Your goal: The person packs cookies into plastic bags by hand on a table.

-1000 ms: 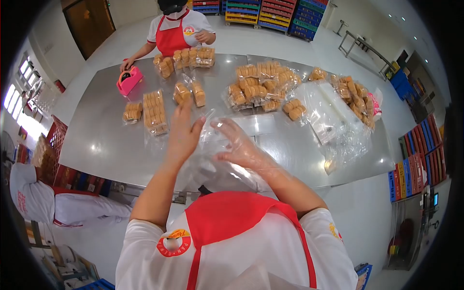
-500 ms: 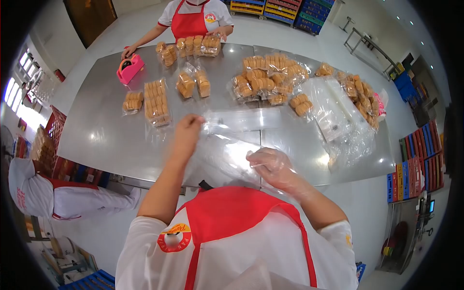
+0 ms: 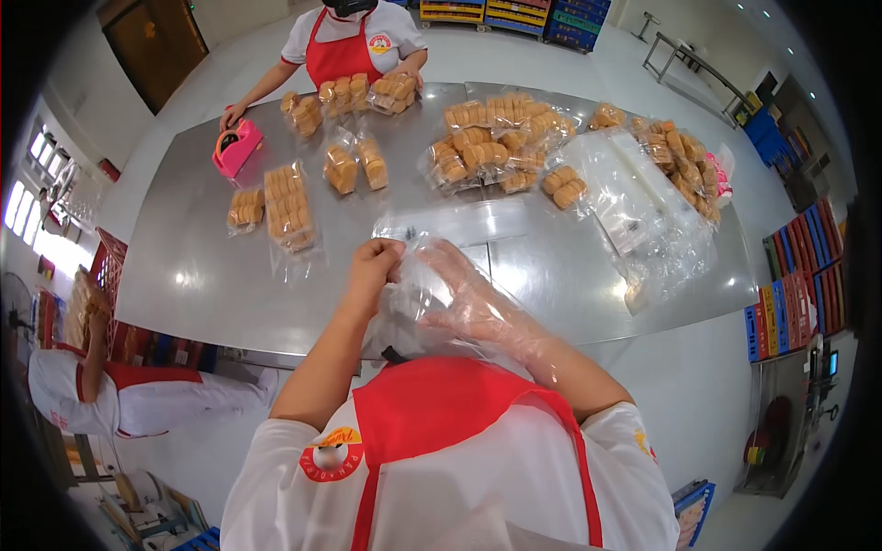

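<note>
My left hand (image 3: 375,268) is closed, its thumb and fingers pinching the edge of a clear plastic bag (image 3: 397,308). Thin clear plastic like a loose glove covers my right hand (image 3: 473,298). Its fingers are stretched out and spread against or inside the bag; the clear film makes it hard to tell which. Just beyond both hands, a flat clear plastic strip or bag (image 3: 459,220) lies on the steel table (image 3: 202,294). To the left of my left hand rests a long bag of round biscuits (image 3: 289,209), beside a smaller pack (image 3: 245,209).
A pile of biscuit packs (image 3: 491,138) stands at centre right, near a stack of clear bags (image 3: 625,197) and more biscuits (image 3: 684,165). Across the table, a co-worker (image 3: 344,50) has one hand by a pink tape dispenser (image 3: 237,151). Another person (image 3: 129,395) is at left.
My right hand has moved up and left towards my left hand, its fingers spreading from a curl. My left hand has come slightly nearer. The co-worker has shifted a biscuit pack.
</note>
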### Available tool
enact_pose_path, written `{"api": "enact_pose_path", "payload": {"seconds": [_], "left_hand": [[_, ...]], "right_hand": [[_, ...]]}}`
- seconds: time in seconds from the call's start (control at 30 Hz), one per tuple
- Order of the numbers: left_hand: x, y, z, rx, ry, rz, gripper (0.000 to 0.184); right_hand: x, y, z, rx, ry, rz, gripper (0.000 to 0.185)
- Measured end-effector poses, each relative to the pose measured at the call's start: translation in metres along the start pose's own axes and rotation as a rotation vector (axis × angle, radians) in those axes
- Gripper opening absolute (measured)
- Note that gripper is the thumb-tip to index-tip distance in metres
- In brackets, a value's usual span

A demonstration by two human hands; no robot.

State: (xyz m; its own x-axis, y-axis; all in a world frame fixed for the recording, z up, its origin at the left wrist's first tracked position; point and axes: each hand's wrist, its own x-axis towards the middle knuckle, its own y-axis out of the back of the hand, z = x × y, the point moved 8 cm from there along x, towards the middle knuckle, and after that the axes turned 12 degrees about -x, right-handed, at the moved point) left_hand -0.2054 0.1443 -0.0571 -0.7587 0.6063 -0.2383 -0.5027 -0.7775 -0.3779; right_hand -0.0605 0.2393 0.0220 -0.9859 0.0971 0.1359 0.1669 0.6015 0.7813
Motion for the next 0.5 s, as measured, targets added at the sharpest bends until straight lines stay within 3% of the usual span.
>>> {"api": "enact_pose_path", "payload": {"seconds": [0.07,0.13,0.2,0.27,0.3,0.4,0.47,0.5], "left_hand": [[-0.008,0.004,0.006,-0.075,-0.015,0.035,0.016],[-0.012,0.011,0.008,-0.111,-0.037,0.084,0.023],[-0.007,0.018,0.004,-0.111,-0.069,0.13,0.029],[-0.001,0.032,0.009,-0.066,-0.16,0.178,0.027],[0.005,0.042,0.013,-0.046,-0.208,0.195,0.025],[0.037,0.081,0.009,0.052,-0.231,0.226,0.021],[0.066,0.096,0.01,0.114,-0.25,0.218,0.019],[0.083,0.101,0.011,0.138,-0.264,0.22,0.018]], "right_hand": [[0.0,0.004,0.008,-0.006,-0.045,0.014,0.085],[0.005,-0.019,0.033,0.215,-0.208,-0.279,0.082],[0.001,-0.019,0.033,0.271,-0.19,-0.251,0.073],[-0.021,0.016,-0.007,0.148,-0.01,0.106,0.056],[-0.03,0.024,-0.004,0.151,-0.053,0.097,0.049],[-0.076,0.025,0.068,0.736,-0.357,0.184,0.048],[-0.093,0.057,0.121,0.804,-0.397,0.314,0.041],[-0.1,0.065,0.158,0.858,-0.515,0.499,0.039]]}}
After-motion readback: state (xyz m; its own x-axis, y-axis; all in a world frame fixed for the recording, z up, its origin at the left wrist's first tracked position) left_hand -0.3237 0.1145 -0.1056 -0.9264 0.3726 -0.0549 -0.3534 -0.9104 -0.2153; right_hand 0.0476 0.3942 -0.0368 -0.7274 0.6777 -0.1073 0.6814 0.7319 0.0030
